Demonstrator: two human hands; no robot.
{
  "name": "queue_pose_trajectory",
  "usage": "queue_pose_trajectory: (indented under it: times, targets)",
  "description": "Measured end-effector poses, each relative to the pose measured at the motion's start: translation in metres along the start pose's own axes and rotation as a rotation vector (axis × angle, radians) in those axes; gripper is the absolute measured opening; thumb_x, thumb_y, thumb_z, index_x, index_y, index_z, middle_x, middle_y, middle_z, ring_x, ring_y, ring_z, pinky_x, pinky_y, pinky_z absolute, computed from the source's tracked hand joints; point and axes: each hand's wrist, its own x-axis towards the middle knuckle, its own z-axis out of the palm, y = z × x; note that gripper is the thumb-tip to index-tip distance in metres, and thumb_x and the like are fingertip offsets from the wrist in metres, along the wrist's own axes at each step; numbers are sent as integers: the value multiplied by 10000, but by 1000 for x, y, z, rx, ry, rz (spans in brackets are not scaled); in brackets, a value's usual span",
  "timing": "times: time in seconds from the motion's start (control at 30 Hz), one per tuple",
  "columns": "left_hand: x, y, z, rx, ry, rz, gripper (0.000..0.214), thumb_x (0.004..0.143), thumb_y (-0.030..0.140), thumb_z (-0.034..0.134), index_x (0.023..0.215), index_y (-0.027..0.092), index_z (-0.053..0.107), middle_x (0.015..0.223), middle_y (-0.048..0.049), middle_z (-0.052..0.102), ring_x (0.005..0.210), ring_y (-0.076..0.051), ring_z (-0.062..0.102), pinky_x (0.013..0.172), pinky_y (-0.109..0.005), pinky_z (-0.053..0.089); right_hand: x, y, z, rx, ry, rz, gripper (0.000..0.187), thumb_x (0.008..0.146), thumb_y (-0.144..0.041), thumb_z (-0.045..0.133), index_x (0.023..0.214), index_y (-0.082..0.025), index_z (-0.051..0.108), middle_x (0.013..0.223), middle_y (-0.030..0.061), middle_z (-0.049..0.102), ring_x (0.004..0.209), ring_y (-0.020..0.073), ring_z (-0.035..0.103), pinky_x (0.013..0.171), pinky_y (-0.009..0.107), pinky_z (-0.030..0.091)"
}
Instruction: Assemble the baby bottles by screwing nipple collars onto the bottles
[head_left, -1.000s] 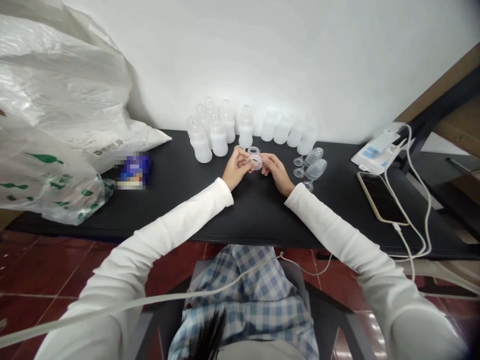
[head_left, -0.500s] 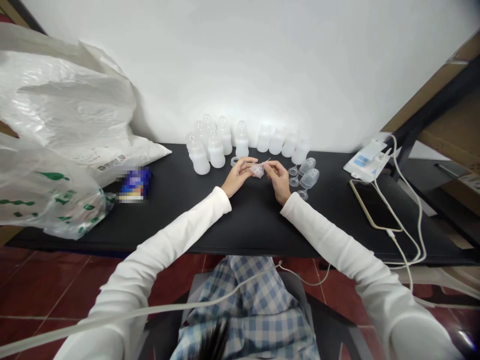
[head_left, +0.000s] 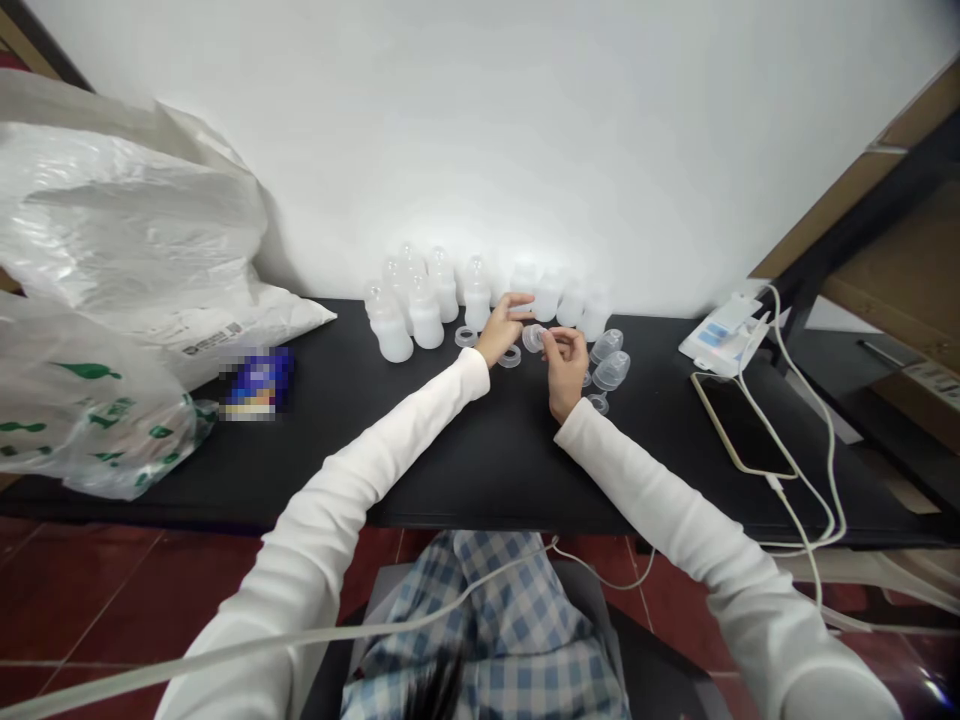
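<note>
My right hand (head_left: 568, 362) pinches a small clear bottle nipple (head_left: 533, 338) with a round flange, held above the table. My left hand (head_left: 504, 328) reaches out with its fingers extended, close to the row of uncapped white bottles (head_left: 548, 297); its fingertips overlap one bottle, and I cannot tell if they touch it. Under the left hand lies a clear ring (head_left: 510, 357), and a second ring (head_left: 466, 337) is left of it. Clear domed caps (head_left: 611, 370) and more rings (head_left: 598, 403) sit right of my right hand, partly hidden by it.
Several white bottles with clear domed caps (head_left: 426, 318) stand at the back left. Large plastic bags (head_left: 135, 250) and a blue packet (head_left: 261, 383) are on the left of the black table (head_left: 450, 450). A phone (head_left: 742, 424), white cables and a white box (head_left: 721, 335) lie right.
My left hand has let go of the clear piece both hands were handling and stretched forward toward the bottles. The right hand keeps the nipple. A ring now shows under the left hand.
</note>
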Motion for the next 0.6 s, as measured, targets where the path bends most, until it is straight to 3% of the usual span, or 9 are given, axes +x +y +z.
queue_pose_trajectory:
  times: [0.1, 0.2, 0.3, 0.4, 0.5, 0.6]
  targets:
    - [21, 1, 7, 183, 220, 45, 532, 695, -49, 442, 1185, 153, 498, 1435, -150, 522, 1277, -232, 594, 1062, -368, 497, -3, -3, 0, -33, 37, -1, 367, 764, -504, 733, 897, -210, 558, 922, -1, 665, 700, 88, 576, 678, 255, 497]
    - [43, -3, 16, 418, 322, 15, 596, 754, -41, 548, 1326, 50, 410, 1475, -258, 452, 1440, -279, 442, 1203, -351, 345, -4, -4, 0, -64, 92, 6, 370, 777, -514, 714, 891, -217, 526, 927, 5, 663, 719, 96, 579, 676, 261, 497]
    - [62, -9, 26, 534, 340, -62, 675, 798, 10, 621, 1400, -6, 316, 1475, -326, 424, 1474, -320, 389, 1203, -373, 324, -3, -4, -2, -96, 155, -10, 368, 797, -525, 687, 898, -227, 497, 922, 10, 646, 751, 112, 583, 689, 274, 507]
    - [74, -13, 32, 579, 369, -100, 608, 841, 73, 647, 1372, 23, 355, 1417, -323, 485, 1428, -355, 445, 1171, -443, 339, -2, 0, -4, -129, 176, -19, 355, 832, -532, 652, 904, -238, 466, 904, 7, 617, 754, 123, 578, 727, 297, 525]
    - [77, -17, 33, 600, 392, -50, 531, 829, 130, 706, 1281, 32, 443, 1361, -317, 508, 1416, -396, 436, 1173, -487, 304, 0, 4, -5, -148, 193, -49, 332, 868, -533, 625, 905, -253, 450, 890, 6, 585, 752, 130, 562, 735, 302, 529]
    - [61, -16, 29, 592, 343, 73, 514, 802, 171, 752, 1229, 73, 484, 1307, -265, 524, 1370, -397, 453, 1165, -506, 297, 3, 4, -7, -164, 246, -129, 302, 898, -527, 601, 912, -265, 453, 870, 7, 554, 748, 139, 545, 710, 290, 521]
